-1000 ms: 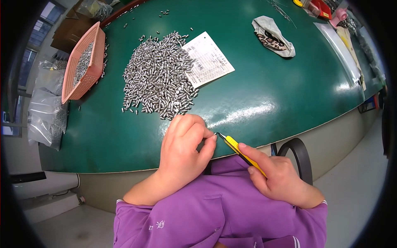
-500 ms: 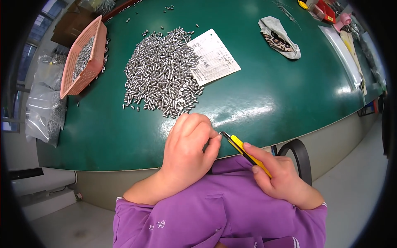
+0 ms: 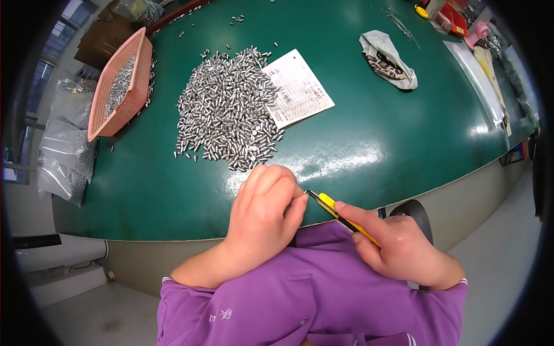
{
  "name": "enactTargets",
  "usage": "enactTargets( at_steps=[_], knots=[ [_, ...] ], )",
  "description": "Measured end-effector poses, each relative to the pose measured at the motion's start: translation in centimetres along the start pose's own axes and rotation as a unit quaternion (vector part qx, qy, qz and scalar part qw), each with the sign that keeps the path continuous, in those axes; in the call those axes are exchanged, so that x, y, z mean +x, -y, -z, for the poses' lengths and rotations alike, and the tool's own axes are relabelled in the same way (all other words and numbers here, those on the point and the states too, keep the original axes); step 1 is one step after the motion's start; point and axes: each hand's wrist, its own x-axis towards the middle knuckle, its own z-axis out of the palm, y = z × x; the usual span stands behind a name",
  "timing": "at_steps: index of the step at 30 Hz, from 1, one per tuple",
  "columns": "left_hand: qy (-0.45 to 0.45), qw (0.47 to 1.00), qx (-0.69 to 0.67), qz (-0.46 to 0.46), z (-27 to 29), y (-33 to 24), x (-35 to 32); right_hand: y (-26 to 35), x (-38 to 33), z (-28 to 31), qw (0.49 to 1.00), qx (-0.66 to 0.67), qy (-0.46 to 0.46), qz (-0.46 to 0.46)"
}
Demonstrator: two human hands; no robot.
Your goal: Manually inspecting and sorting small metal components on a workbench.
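My left hand is closed in a pinch near the table's front edge; what sits between thumb and forefinger is too small and covered to make out. My right hand grips a yellow and black utility knife, thumb stretched along its handle. The knife's dark tip points up and left and meets the left hand's pinching fingertips. Just beyond the left hand spreads a heap of small silvery metal pins with rounded or pointed ends.
A printed paper sheet lies against the heap's right side. At the left stand a pink plastic basket of similar pins and clear plastic bags. A grey cloth item rests on the green table at far right. A black chair is beside the right arm.
The tabletop things sit slightly lower in the picture. My right wrist has shifted a little right and down; both hands keep their grips, the knife tip still at the left fingertips.
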Motion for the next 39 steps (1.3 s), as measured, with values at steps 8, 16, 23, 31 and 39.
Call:
enactTargets(
  at_steps=[8, 16, 23, 31, 39],
  knots=[
    [0.049, 0.997, -0.044, -0.031, 1.7, 0.1, 0.1, -2.0, 0.4, 2.3, 0.981, -0.105, -0.162, -0.012],
    [0.032, 0.896, -0.402, 0.188, 6.6, 4.3, 4.2, -6.9, 4.3, 5.6, 0.894, -0.381, -0.229, -0.066],
    [-0.012, 0.819, -0.508, 0.267, 7.7, 8.1, 6.1, -2.1, 12.8, 4.1, 0.958, -0.188, -0.138, 0.166],
    [0.005, 0.748, -0.615, 0.250, 7.1, 9.2, 4.8, -2.8, 22.9, 1.4, 0.971, -0.116, 0.007, 0.207],
    [0.030, 0.692, -0.673, 0.259, 7.0, 9.6, 4.3, -2.1, 23.3, 0.8, 0.963, -0.119, 0.001, 0.243]
  ],
)
